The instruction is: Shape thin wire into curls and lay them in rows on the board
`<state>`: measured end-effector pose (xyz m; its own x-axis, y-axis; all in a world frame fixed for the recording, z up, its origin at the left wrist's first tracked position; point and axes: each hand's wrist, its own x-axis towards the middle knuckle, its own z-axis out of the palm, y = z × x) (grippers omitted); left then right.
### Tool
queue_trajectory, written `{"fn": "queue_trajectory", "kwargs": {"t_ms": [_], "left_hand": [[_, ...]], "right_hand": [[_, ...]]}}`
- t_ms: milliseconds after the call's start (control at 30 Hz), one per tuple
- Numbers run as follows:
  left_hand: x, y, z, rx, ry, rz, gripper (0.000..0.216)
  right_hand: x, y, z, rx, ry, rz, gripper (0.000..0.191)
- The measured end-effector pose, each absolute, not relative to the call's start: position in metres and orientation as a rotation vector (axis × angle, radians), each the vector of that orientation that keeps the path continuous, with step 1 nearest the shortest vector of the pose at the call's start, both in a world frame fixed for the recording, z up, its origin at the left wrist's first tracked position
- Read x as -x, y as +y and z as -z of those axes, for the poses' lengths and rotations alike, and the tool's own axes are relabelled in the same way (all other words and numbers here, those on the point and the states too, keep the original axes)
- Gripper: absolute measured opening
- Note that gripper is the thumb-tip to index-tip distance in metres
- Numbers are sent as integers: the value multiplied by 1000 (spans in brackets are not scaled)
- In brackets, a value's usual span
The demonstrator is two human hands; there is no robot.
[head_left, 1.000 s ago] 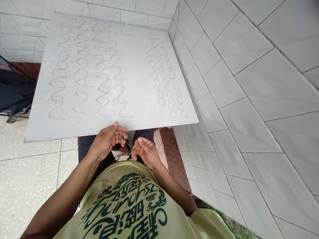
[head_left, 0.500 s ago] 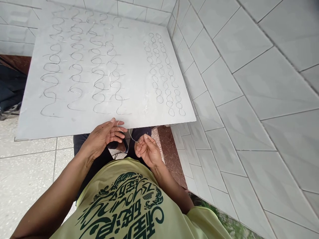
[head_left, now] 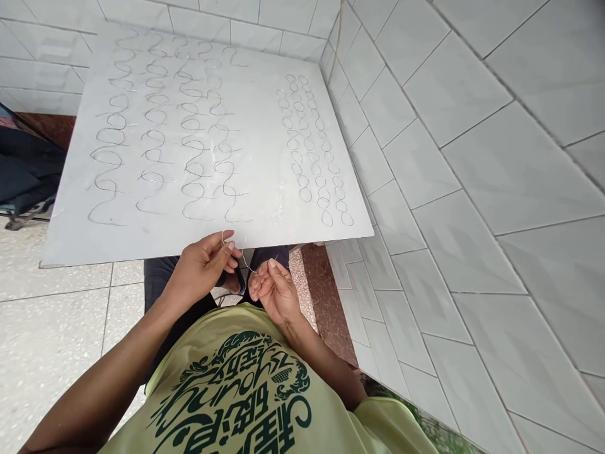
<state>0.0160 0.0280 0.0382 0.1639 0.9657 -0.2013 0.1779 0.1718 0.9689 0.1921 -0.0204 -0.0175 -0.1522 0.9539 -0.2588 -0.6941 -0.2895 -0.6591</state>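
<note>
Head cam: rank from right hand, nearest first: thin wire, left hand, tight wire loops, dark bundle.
1. Thin wire: between the hands, by the right hand.
2. Left hand: image left.
3. Tight wire loops: board's right side.
4. Dark bundle: far left, off the board.

We're in a tiled porch or corridor: white wall tiles [head_left: 454,189] run from twelve round to three o'clock, terrazzo floor [head_left: 57,328] lies at eight, greenery [head_left: 392,403] at five.

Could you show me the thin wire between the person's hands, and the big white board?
Thin wire [head_left: 249,265], head view, its middle stretch.
White board [head_left: 259,139], head view, a bare patch right of centre.
</note>
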Motion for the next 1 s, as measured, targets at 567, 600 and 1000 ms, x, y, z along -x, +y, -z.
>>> {"fn": "queue_trajectory", "kwargs": {"t_ms": [567,600,1000], "left_hand": [[-16,31,-10,-840,770,-792,23],[-16,32,-8,-831,746,-798,21],[-11,28,2,-817,668,-830,9]], "right_hand": [[-194,-17,17,752,-465,-1826,37],[-194,-17,16,740,-469,-1839,37],[-186,-16,17,642,-443,-1840,34]]}}
